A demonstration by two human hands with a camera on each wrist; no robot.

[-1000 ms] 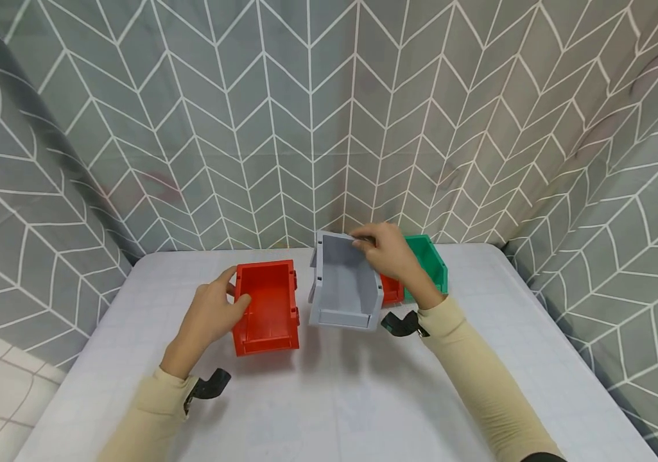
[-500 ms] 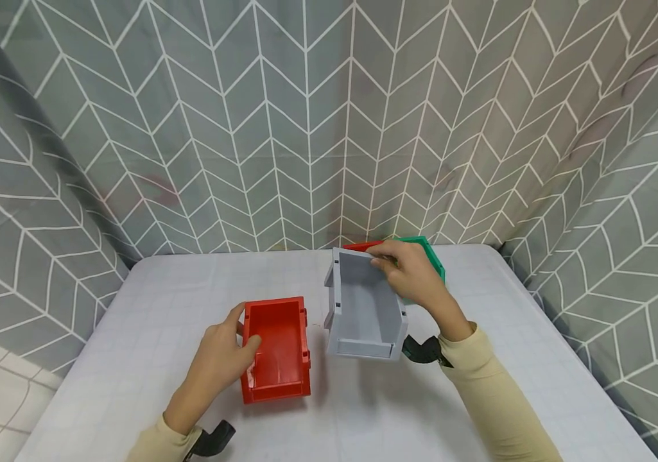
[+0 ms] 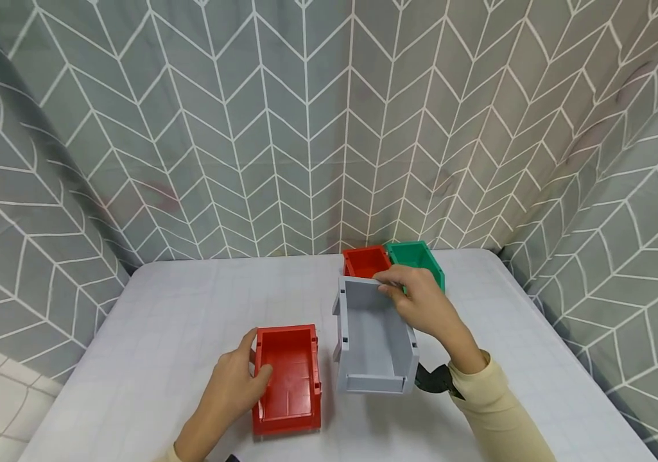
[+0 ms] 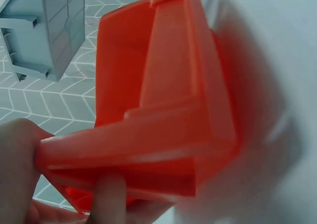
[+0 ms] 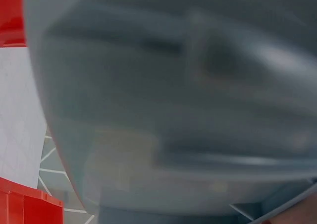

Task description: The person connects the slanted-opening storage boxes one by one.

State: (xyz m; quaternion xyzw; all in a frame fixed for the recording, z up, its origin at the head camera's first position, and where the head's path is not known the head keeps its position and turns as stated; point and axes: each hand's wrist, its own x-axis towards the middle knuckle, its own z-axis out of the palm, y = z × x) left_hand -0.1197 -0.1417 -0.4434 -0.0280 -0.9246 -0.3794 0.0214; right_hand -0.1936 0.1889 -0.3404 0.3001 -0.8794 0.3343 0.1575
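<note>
Green bin [image 3: 412, 255] and rear red bin [image 3: 366, 260] by the table's [image 3: 190, 301] far edge sit partly behind your right hand [image 3: 421, 301] and its pinched grey bin [image 3: 372, 337]; farther in, your left hand [image 3: 230, 384] grips the front red bin [image 3: 287, 380].

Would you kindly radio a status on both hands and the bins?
Left hand gripping front red bin. Right hand holding gray bin by its rim. Rear red bin and green bin behind; nothing visible between held bins.
</note>
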